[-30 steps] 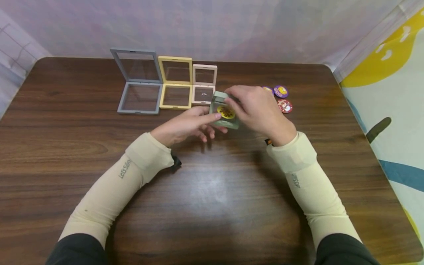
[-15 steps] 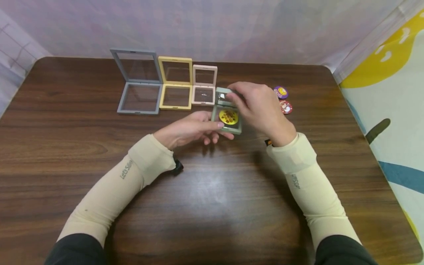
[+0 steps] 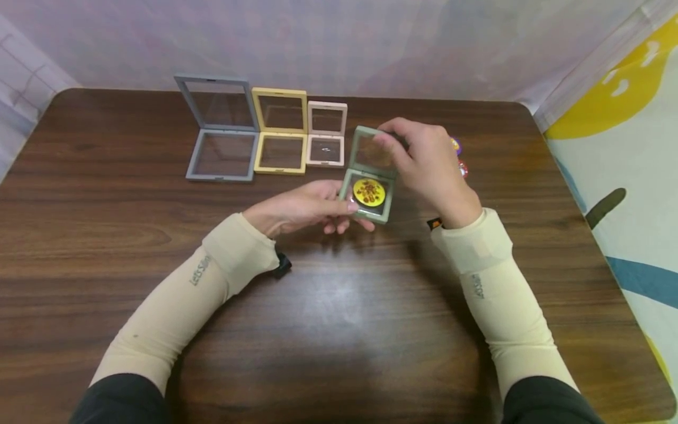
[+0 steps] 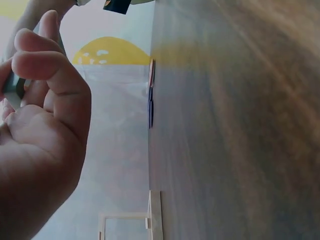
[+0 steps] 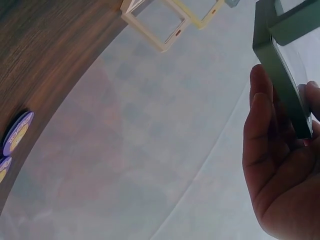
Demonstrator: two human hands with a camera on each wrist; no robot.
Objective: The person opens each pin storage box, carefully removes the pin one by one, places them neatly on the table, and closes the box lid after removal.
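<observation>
My left hand (image 3: 312, 205) holds a small green hinged display frame (image 3: 389, 206) above the table, its thumb over the near left corner and fingers beneath. A round yellow badge (image 3: 369, 191) with a reddish-brown pattern lies on the clear film of the lower half. At the raised upper half, my right hand (image 3: 428, 160) pinches the rim between thumb and fingers. The frame stands unfolded, with its hinge across the middle. In the right wrist view the green frame (image 5: 281, 75) shows edge-on at the fingers; the left wrist view catches only a dark green corner (image 4: 14, 90).
Along the back left of the brown table (image 3: 328, 330) stand three unfolded frames: grey-blue (image 3: 221, 178), yellow (image 3: 281, 171) and pale pink (image 3: 326, 164). Purple (image 3: 456, 145) and red (image 3: 463, 169) badges lie behind my right hand, partly hidden. A fabric wall (image 3: 434, 53) rises at the back.
The green frame has come slightly nearer and right, and its upper half, earlier tilted over the lower, is now swung up and back by my right hand. The badge shows fully.
</observation>
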